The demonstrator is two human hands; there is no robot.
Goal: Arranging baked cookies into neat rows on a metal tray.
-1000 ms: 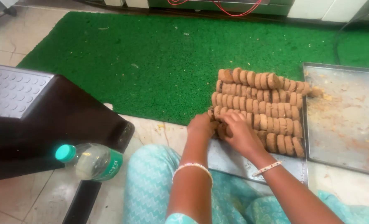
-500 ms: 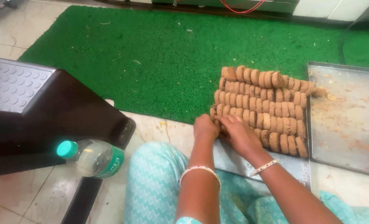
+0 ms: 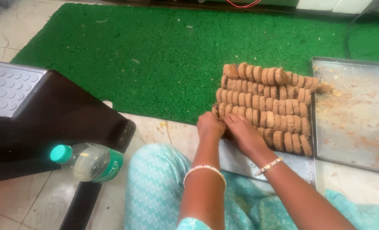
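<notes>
Hands (image 3: 230, 127) barely shifted; tray (image 3: 240, 159) (biscuit rows (image 3: 266, 106)) seemingly full.

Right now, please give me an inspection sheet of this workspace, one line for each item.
Surface: tiled floor with a green mat.
Job's things: rows of round brown biscuits standing on edge on a metal tray.
Clutter: second metal tray with crumbs; plastic bottle with teal cap lying by a dark stool.
Hands: left hand and right hand together on the nearest biscuit row; bangles on both wrists.
Cables: red cable at the top edge.
Surroundings: nothing seen.
</notes>
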